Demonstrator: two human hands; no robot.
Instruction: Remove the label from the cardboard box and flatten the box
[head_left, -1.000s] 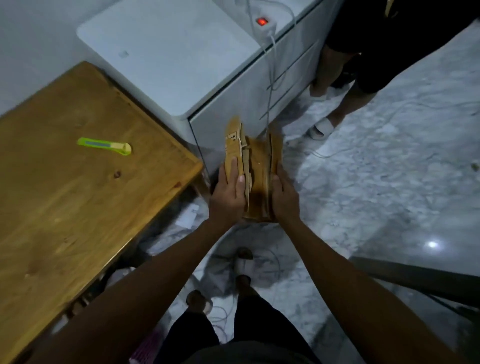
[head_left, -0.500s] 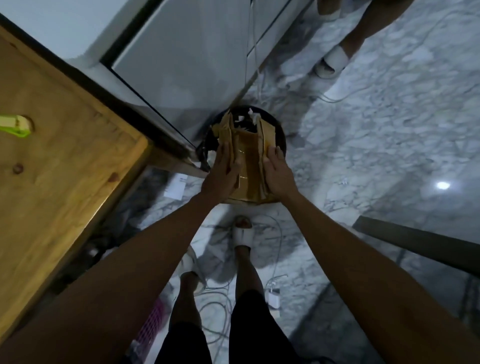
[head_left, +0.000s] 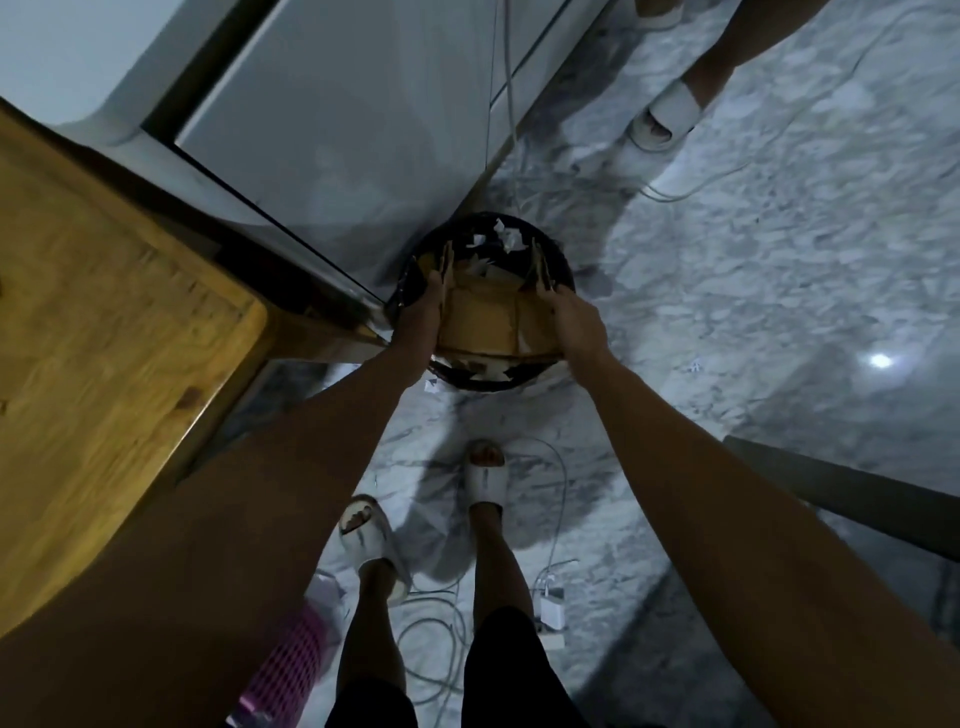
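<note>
The brown cardboard box (head_left: 480, 325) lies spread open over the mouth of a round black bin (head_left: 558, 270) on the floor. My left hand (head_left: 418, 317) lies along the box's left flap, fingers pointing away from me. My right hand (head_left: 569, 317) holds the right flap, fingers curled over its edge. White paper scraps (head_left: 506, 236) lie inside the bin behind the box. No label shows on the cardboard.
A wooden table (head_left: 104, 364) fills the left side. A white cabinet (head_left: 337, 130) stands behind the bin, with a cable hanging down its front. Another person's sandalled foot (head_left: 662, 117) is at the top right. Cables and a charger (head_left: 550, 608) lie by my feet. A pink basket (head_left: 291, 665) sits at the lower left.
I have leaned down over the bin. The box, pressed narrow between my hands before, is now spread wide and lowered onto the bin. The table's cutter is out of view.
</note>
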